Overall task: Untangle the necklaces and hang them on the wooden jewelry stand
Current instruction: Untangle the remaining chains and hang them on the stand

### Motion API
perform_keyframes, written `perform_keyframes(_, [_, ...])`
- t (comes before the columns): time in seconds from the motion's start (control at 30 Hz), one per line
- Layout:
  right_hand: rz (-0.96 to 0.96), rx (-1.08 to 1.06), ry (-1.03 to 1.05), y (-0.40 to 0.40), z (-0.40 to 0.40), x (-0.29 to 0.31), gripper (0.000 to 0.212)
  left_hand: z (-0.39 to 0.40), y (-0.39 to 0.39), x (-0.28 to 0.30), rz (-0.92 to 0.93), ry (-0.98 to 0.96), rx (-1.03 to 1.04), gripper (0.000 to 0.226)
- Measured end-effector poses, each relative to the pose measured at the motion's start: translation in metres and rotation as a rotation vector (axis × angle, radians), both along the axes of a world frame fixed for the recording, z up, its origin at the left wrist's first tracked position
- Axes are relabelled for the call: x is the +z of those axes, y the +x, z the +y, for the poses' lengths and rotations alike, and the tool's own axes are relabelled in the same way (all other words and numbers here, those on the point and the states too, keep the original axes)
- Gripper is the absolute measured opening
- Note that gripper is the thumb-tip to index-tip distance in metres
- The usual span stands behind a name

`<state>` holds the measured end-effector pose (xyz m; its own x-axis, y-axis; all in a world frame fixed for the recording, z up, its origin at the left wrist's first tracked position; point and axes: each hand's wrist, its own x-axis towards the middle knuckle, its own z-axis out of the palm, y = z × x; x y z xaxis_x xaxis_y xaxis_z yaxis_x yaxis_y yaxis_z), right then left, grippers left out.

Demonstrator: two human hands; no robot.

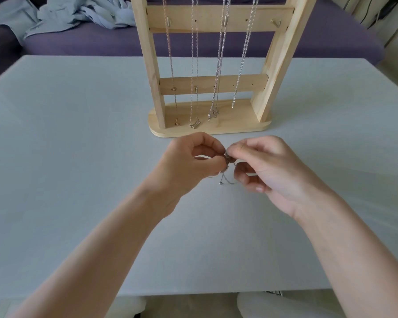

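At 6 o'clock from the stand, my left hand and right hand pinch one chain, its loose ends dangling toward 6.

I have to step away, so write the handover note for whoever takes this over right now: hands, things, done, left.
Left hand and right hand: both pinch the small tangled necklace between them, just above the table, in front of the wooden jewelry stand.
Done: four necklaces hang on the stand, pendants near its base.
Left: work the knot loose, then hang this chain on the stand. The hook at the right of the upper crossbar looks free.
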<state>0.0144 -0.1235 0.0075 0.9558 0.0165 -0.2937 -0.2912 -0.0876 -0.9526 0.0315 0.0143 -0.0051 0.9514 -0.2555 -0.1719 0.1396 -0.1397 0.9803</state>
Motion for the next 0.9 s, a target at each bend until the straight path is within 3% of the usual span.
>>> perform_keyframes(0.4, [-0.104, -0.121, -0.033, 0.0033, -0.0014, -0.0029, 0.018, 0.0024, -0.0013, -0.0016, 0.161, -0.010, -0.036, 0.021])
perform_keyframes(0.67, [-0.121, -0.170, 0.282, 0.0040, -0.0024, 0.0040, 0.022, 0.0040, 0.0002, -0.0007, 0.368, -0.245, -0.074, 0.022])
perform_keyframes(0.9, [-0.173, -0.167, 0.216, 0.0036, -0.0023, 0.0035, 0.016, 0.0025, 0.0001, 0.0036, 0.381, -0.324, 0.033, 0.019])
